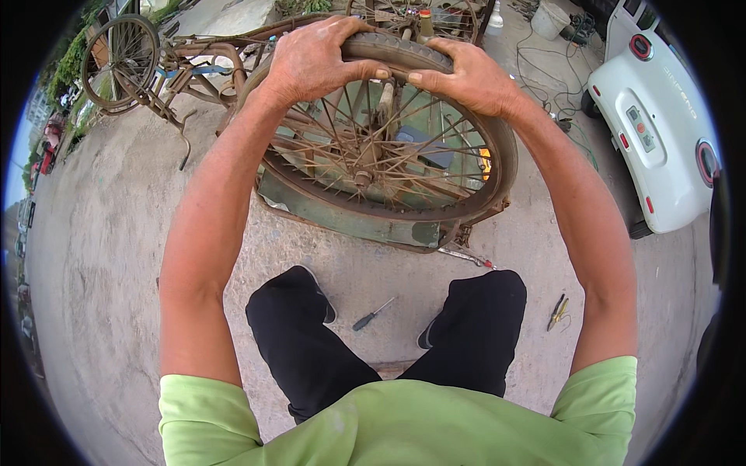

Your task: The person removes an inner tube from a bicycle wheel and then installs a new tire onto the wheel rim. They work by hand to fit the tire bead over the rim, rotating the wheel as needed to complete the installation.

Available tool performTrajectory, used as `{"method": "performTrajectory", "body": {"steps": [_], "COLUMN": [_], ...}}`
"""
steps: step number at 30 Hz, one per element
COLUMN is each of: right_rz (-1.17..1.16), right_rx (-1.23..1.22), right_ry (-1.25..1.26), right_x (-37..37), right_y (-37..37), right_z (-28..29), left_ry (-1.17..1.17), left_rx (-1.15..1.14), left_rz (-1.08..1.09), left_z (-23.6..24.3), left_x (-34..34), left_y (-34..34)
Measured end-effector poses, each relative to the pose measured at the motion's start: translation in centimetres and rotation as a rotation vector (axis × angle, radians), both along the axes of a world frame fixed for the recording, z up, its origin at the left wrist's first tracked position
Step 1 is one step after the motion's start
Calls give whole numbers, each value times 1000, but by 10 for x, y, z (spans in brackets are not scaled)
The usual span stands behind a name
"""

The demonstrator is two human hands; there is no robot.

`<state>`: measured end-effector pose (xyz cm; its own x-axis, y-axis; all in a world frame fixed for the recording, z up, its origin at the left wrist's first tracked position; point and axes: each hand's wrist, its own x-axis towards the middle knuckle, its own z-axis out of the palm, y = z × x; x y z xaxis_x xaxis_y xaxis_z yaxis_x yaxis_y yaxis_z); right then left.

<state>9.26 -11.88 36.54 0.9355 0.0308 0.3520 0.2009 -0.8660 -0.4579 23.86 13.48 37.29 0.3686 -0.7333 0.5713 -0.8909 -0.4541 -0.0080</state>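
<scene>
A rusty spoked wheel [362, 179] with a worn tyre [396, 53] stands before me, its upper edge farthest from me. My left hand [315, 58] is closed over the top of the tyre, left of its middle, with the thumb pointing inward along the near side. Just to the right, my right hand [475, 76] grips the same tyre, and the two thumb tips almost meet. Fingers of both hands curl behind the tyre, partly hidden. Beneath and behind the spokes lies a green metal panel [350, 216], with a dark flat object [424, 147] on it.
On the concrete lie a screwdriver [373, 314], yellow-handled pliers [557, 312] and a metal tool with a red end [471, 258]. A rusty cycle frame [206, 50] extends to the left. A white vehicle [653, 124], cables [536, 74] and a bucket [550, 19] stand at the right.
</scene>
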Motion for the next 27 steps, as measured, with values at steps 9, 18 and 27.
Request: {"method": "performTrajectory", "body": {"steps": [9,18,27], "right_rz": [-176,-147,11], "right_rx": [325,355,32], "right_ry": [103,167,184], "right_x": [-89,-88,-11], "right_y": [-45,-46,11], "right_z": [-69,-58,28], "left_ry": [386,388,60], "left_rx": [-148,-186,89], "left_rz": [89,281,-100], "left_z": [-38,-75,35], "left_x": [66,69,-32], "left_y": [81,161,17]}}
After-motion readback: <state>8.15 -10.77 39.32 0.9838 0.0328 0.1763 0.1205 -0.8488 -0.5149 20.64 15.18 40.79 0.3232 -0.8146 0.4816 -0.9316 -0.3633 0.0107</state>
